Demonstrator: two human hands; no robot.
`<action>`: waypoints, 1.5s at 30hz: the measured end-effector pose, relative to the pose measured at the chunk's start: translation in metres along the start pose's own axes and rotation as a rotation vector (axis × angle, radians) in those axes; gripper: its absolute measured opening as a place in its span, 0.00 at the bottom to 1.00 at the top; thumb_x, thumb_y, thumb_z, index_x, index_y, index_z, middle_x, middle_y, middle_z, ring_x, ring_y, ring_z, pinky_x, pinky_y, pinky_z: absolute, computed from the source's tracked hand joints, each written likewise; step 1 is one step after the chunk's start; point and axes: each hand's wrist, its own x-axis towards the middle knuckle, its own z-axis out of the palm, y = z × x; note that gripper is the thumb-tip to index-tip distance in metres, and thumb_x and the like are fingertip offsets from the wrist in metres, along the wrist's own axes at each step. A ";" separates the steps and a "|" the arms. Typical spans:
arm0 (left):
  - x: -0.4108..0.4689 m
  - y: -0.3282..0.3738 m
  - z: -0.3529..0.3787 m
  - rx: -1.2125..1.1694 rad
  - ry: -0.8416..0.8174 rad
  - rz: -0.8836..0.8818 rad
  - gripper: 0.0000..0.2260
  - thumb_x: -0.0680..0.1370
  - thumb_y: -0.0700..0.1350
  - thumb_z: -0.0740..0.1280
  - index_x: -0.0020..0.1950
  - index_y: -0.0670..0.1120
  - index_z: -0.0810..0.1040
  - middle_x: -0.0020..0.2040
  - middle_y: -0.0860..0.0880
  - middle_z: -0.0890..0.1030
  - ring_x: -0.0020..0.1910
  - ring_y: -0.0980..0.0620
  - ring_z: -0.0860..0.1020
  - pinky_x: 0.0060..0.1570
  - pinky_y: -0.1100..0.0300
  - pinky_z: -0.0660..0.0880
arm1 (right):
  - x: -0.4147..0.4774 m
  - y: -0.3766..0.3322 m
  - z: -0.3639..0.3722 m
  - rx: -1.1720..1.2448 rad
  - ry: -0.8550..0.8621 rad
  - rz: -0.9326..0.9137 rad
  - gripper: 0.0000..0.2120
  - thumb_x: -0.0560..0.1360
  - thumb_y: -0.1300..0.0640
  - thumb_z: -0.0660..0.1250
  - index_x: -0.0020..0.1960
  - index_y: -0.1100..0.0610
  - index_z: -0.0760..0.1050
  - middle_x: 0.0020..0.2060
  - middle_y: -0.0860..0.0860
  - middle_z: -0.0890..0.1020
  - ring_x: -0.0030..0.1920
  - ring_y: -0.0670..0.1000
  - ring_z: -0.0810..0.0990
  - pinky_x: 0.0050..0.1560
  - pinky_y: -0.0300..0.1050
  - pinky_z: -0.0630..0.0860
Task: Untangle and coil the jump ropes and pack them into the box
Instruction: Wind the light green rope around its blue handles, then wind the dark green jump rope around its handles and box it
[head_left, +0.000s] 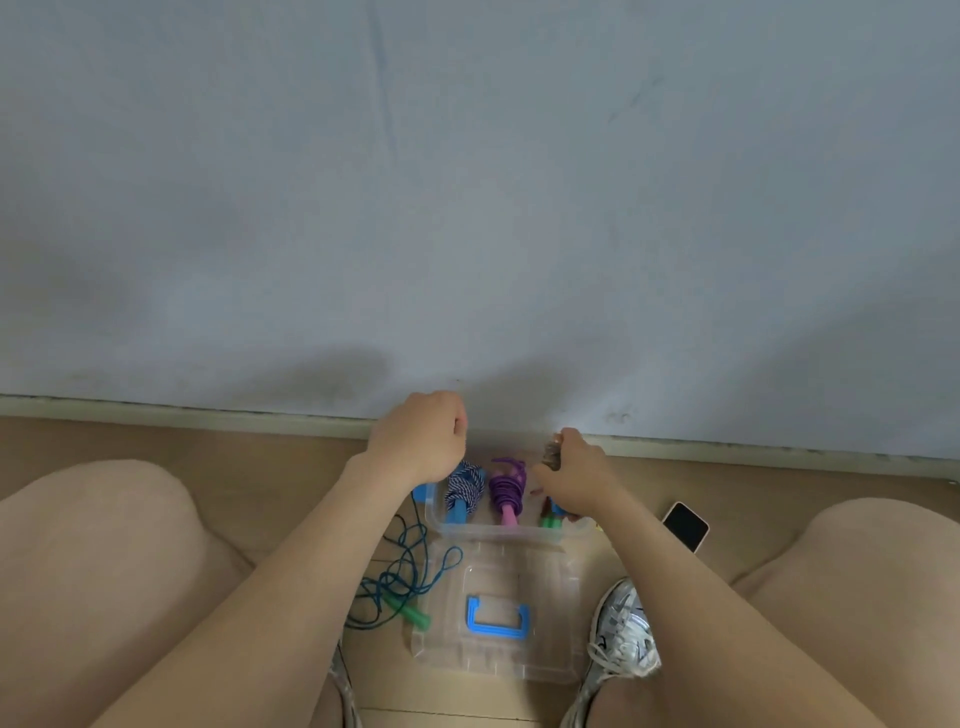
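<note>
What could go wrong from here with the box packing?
1. The loose teal rope with green handles lies tangled on the floor left of the clear plastic lid with the blue handle; it may snag the lid when lifted.
2. The right hand lowers a coil into the clear box beside the purple coiled rope; a loose coil may unravel.
3. The phone sits near the right arm, so it may get knocked.

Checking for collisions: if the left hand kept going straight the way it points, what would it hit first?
The left hand points away from the body toward the wall. Nothing shows between them, so probably the baseboard or wall first; depth is unclear.
</note>
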 end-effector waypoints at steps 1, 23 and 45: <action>0.003 -0.003 0.002 0.019 -0.031 -0.005 0.10 0.79 0.38 0.60 0.44 0.51 0.76 0.46 0.49 0.82 0.46 0.43 0.80 0.49 0.45 0.81 | 0.006 0.005 0.003 -0.024 -0.009 -0.011 0.23 0.80 0.50 0.67 0.70 0.59 0.65 0.58 0.60 0.80 0.54 0.61 0.80 0.54 0.54 0.80; 0.011 -0.115 0.042 0.158 -0.522 -0.202 0.16 0.80 0.34 0.66 0.68 0.41 0.80 0.64 0.41 0.81 0.60 0.42 0.80 0.63 0.46 0.80 | 0.007 -0.055 0.219 -0.819 -0.532 -0.602 0.13 0.79 0.66 0.63 0.61 0.61 0.78 0.76 0.59 0.65 0.57 0.62 0.81 0.52 0.56 0.78; 0.010 -0.126 0.020 0.081 -0.474 -0.264 0.24 0.78 0.31 0.64 0.72 0.49 0.77 0.69 0.42 0.74 0.63 0.36 0.78 0.66 0.42 0.76 | 0.042 -0.102 0.195 -0.130 -0.723 -0.295 0.07 0.74 0.65 0.68 0.48 0.62 0.84 0.42 0.52 0.87 0.40 0.50 0.88 0.43 0.44 0.84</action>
